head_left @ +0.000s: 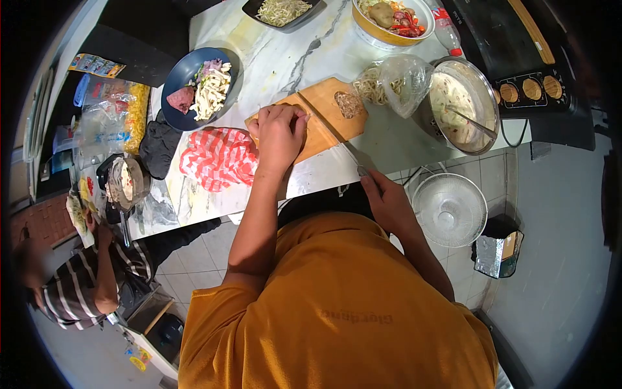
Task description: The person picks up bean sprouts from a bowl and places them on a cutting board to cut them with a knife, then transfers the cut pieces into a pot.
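In the head view, grips a knife [324,121] by its handle in the closed right hand [387,202], blade across the wooden cutting board [327,96]. Rests the left hand [278,133], fingers curled, on the board's left part; cannot tell what they cover. Left of the board, shows a checked bundle [219,159]; farther left, a blue plate [176,81].

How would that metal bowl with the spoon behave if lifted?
The metal bowl looks stiff and probably weighty, given the pale mixture inside. Tilting might spill it, and the spoon leaning on the rim could slide.
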The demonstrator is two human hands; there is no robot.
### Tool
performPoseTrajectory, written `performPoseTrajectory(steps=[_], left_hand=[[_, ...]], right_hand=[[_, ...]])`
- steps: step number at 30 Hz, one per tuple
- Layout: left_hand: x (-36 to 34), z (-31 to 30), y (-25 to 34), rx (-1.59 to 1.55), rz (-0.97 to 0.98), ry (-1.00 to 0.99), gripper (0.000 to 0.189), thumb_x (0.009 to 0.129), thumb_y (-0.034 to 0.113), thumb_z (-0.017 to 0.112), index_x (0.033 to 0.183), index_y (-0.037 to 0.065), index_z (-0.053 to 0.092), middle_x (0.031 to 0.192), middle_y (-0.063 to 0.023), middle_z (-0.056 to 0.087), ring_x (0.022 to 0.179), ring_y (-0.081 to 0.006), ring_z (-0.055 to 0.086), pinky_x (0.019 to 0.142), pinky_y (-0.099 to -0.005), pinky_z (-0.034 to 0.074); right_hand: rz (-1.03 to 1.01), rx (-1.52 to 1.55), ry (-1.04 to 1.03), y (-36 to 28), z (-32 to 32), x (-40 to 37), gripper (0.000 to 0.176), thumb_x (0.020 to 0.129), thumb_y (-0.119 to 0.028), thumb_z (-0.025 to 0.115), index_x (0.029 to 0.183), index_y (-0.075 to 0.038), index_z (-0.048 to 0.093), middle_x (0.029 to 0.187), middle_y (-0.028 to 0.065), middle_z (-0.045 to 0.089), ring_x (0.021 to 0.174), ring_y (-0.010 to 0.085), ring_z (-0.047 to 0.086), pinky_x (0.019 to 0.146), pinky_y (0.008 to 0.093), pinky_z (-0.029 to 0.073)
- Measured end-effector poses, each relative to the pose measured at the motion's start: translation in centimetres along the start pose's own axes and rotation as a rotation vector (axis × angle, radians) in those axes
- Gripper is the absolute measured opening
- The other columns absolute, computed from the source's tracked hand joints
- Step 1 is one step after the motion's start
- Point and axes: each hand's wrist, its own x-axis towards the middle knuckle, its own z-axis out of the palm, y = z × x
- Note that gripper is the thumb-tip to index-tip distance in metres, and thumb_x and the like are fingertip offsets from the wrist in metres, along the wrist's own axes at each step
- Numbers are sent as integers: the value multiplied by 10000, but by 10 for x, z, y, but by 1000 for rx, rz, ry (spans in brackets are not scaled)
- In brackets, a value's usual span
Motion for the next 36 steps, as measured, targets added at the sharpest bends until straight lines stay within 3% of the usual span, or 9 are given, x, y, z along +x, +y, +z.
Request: performPoseTrajectory(steps=[5, 8, 14, 24, 33, 36], left_hand=[[-1, 0, 0, -4, 10, 5, 77, 835, 186, 729, 854, 112, 718, 932, -51, 696, 1010, -276, 554, 863, -445, 282], [1, 1, -1, -8, 23, 9, 77, 839, 188, 725, 853, 113, 717, 934, -48, 695, 1013, -276, 551, 860, -449, 283], [-1, -6, 1, -23, -9, 16, 72, 846, 191, 719, 857, 120, 712, 943, -38, 693, 1009, -273, 548, 895, -451, 287], [0, -12, 2, -100, -30, 19, 87, 849, 200, 723, 871, 117, 712, 947, -43, 689, 1012, -274, 541, 935, -437, 281], [-4, -13, -3, -135, -34, 13, 97, 852, 208, 716, 875, 114, 706, 931, -52, 688, 990, -282, 549, 919, -440, 282], [-4, -15, -1, -142, -51, -14, 103, 853, 215, 714, 876, 114, 706, 925, -51, 684, 995, -279, 551, 915, -441, 282]], right_hand=[[-2, -114, 5, -9, 2, 1, 371, 1017, -343, 508, 1174, -27, 624, 810, 234, 664, 742, 402, 645, 703, 422, 497], [47, -148, -6, -18, 0, -1, 364, 1021, -341, 494, 1160, -31, 624, 815, 245, 663, 776, 443, 640, 702, 441, 497], [39, -134, 109, 11, 12, -14, 380, 1028, -332, 481, 1234, -36, 599, 773, 244, 657, 750, 439, 657, 670, 447, 502], [102, -92, 102, 3, 0, -19, 389, 1033, -314, 480, 1258, -16, 587, 759, 244, 657, 718, 424, 663, 638, 428, 502], [42, -147, 161, 10, 1, -16, 352, 1023, -298, 500, 1218, -24, 605, 767, 229, 663, 708, 426, 655, 630, 449, 503], [-109, -293, 259, 20, 5, -15, 333, 1015, -286, 516, 1206, -31, 611, 813, 217, 682, 731, 420, 659, 636, 447, 508]])
